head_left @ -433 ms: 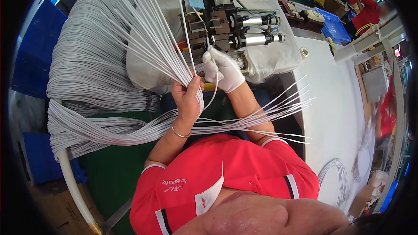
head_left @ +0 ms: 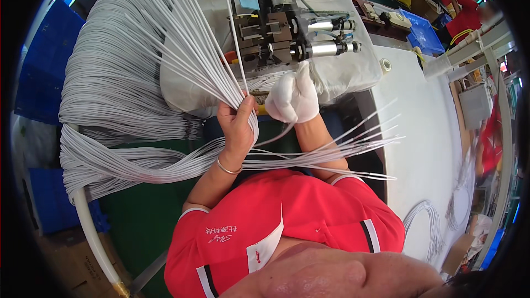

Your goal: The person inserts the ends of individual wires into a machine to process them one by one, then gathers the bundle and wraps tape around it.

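My bare left hand is wrapped round a bundle of thin light-grey cables, whose loose ends fan up and away to the far left. My right hand, in a white glove, is closed on a single cable that bends back toward the bundle. The tip of that cable is hidden by the glove. Just beyond the right hand stands a bench machine with metal blocks and two silver air cylinders. The glove is apart from the machine's blocks. Other cable ends stretch rightward across my right forearm.
A thick heap of grey cables hangs at the left over a pale curved pipe. On the right, coiled cables lie on a white tabletop. Blue bins stand at far left. A person in red is at the back right.
My right hand has moved from the machine's blocks toward me and to the right, drawing the cable with it. The left hand has stayed in place on the bundle.
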Available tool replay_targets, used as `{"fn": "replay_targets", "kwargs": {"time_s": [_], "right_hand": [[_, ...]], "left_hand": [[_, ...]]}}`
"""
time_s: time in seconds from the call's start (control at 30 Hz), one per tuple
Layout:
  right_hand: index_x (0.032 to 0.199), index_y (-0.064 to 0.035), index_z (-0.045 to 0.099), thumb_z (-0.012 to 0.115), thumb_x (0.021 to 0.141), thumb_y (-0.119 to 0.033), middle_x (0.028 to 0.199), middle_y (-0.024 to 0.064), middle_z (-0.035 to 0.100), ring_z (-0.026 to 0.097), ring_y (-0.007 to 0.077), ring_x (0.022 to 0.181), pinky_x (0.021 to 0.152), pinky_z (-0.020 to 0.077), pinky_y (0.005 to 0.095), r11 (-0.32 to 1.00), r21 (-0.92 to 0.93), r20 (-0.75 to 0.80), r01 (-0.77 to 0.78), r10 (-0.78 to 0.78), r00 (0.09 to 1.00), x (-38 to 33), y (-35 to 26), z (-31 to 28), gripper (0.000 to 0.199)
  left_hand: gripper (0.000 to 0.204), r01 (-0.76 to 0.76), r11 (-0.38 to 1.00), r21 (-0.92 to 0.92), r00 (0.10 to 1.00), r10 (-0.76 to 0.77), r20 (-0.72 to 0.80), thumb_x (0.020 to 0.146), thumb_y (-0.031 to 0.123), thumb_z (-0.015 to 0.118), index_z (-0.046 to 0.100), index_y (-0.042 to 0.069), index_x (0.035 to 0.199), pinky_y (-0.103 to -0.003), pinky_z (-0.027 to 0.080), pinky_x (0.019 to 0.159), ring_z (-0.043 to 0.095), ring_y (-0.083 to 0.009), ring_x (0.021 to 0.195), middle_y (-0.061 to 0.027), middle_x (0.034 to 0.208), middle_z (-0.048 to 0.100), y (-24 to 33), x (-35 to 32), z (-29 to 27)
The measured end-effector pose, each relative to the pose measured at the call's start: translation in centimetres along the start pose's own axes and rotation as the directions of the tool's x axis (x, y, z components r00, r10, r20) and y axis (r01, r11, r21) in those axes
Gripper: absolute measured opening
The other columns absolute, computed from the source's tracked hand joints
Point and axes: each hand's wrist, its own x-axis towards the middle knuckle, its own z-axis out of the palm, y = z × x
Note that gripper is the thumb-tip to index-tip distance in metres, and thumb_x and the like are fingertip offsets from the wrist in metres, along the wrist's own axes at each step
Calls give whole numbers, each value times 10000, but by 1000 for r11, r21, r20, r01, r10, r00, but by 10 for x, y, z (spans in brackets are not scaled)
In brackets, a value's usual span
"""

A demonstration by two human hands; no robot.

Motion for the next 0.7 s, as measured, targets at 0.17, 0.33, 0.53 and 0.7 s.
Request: {"fn": "replay_targets", "kwargs": {"time_s": [0.17,0.33,0.53,0.7], "right_hand": [[889,9,632,589,867,-188,663,10,596,457,40,498,447,340,178,618,-737,-446,-273,-141,884,-4,19,6,202],[836,-19,632,564,893,-237,632,0,583,428,43,465,422,318,186,796,-471,-647,-381,-18,762,-6,23,-12,236],[806,-62,585,519,914,-307,540,-41,461,371,68,438,431,293,210,928,155,-646,-337,354,677,-2,23,-30,276],[790,-97,583,463,934,-350,508,-67,348,321,86,472,466,270,229,879,307,-415,-364,468,781,4,21,-48,315]], "left_hand": [[127,78,996,53,997,-78,-11,839,1,581,563,22,963,-221,447,596,535,-76,664,-24,810,594,-17,-14,-6],[117,20,990,143,999,-14,-37,846,34,596,568,22,960,-211,451,605,529,-65,678,-16,812,592,-23,-7,-10],[108,3,994,110,1000,0,-27,853,50,596,564,16,951,-206,449,604,527,-71,657,-20,755,569,-13,-1,-9],[104,0,995,99,1000,2,-23,853,49,596,563,19,946,-204,448,602,528,-72,655,-16,762,568,-9,1,-5]]}}
